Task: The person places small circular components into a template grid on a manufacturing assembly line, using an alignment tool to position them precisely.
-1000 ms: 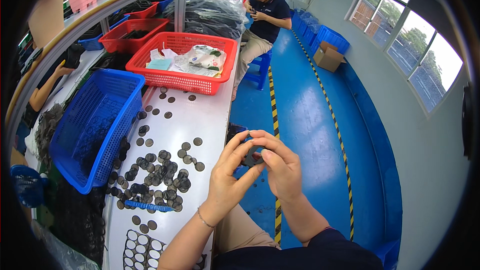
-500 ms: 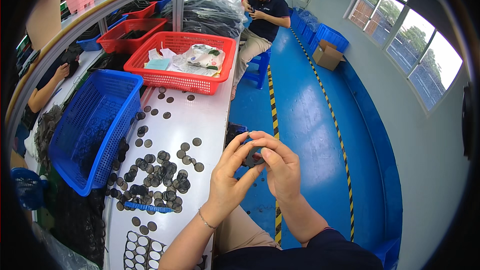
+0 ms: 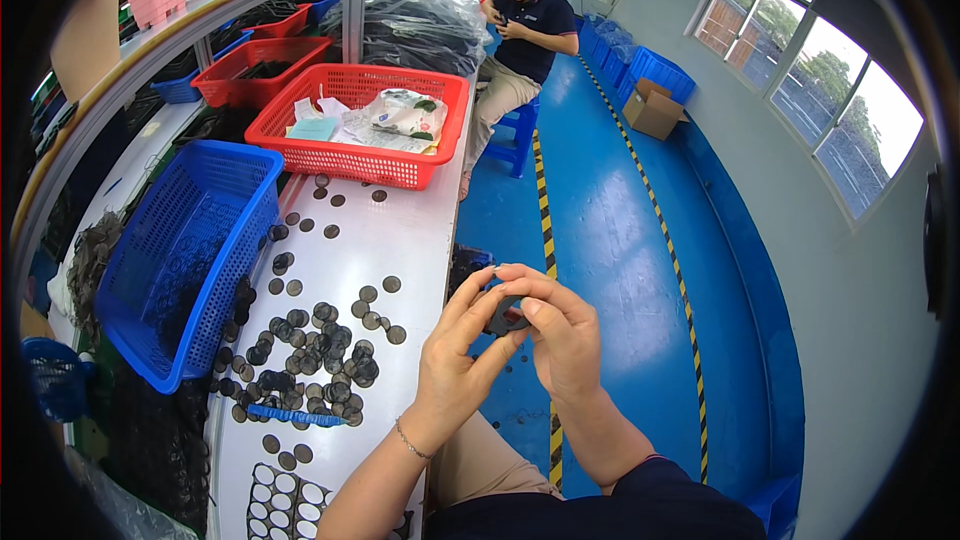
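Note:
Between my two hands is a small black ring-shaped part (image 3: 506,316), held up beside the right edge of the table. My left hand (image 3: 458,345) grips it from the left with curled fingers. My right hand (image 3: 562,335) pinches its right side, the thumb pressed on the near face. The fingers hide much of the ring's outer edge. Left of my hands, many dark round mesh discs (image 3: 330,350) lie scattered and overlapping on the white table (image 3: 400,240). A blue strip (image 3: 295,416) lies among them.
A blue basket (image 3: 190,260) stands at the left and a red basket (image 3: 355,165) with papers at the back. A sheet of white ovals (image 3: 280,500) lies near the front. Beyond, a co-worker (image 3: 525,35) sits on a blue stool (image 3: 515,145). A cardboard box (image 3: 653,112) is farther right.
My hands stay nearly in place; the ring has turned slightly between my fingers. At the far left, the other person's arm has gone out of view.

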A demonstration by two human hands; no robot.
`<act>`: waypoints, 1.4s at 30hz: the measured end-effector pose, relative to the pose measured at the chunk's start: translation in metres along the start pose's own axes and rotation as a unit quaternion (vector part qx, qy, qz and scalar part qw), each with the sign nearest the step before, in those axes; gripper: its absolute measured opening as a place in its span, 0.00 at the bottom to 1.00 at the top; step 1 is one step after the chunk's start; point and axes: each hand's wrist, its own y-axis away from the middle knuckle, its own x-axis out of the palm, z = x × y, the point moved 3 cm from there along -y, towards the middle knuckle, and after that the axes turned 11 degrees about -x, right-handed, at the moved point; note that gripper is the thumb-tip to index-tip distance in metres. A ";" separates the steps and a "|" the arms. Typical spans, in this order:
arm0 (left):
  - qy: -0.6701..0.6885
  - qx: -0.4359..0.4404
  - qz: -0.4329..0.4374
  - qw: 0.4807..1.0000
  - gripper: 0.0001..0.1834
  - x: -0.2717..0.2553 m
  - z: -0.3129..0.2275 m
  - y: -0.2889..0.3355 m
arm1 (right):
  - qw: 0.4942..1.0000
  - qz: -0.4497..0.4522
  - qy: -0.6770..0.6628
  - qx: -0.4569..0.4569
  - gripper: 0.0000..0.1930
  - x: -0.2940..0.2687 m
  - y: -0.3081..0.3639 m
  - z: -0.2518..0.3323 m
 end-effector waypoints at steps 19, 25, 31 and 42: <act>0.027 -0.023 0.009 0.999 0.24 -0.002 0.005 0.000 | 1.000 -0.008 0.003 0.021 0.13 0.005 0.001 0.001; 0.025 -0.042 0.001 0.999 0.23 -0.004 0.006 -0.001 | 0.999 -0.006 0.000 0.037 0.13 0.008 0.001 0.001; 0.025 -0.046 -0.004 0.999 0.23 -0.004 0.006 -0.001 | 0.999 -0.003 -0.005 0.043 0.14 0.009 0.000 0.000; -0.019 0.009 -0.069 0.997 0.23 -0.003 0.004 -0.001 | 0.997 -0.005 -0.050 0.059 0.14 0.009 -0.001 -0.002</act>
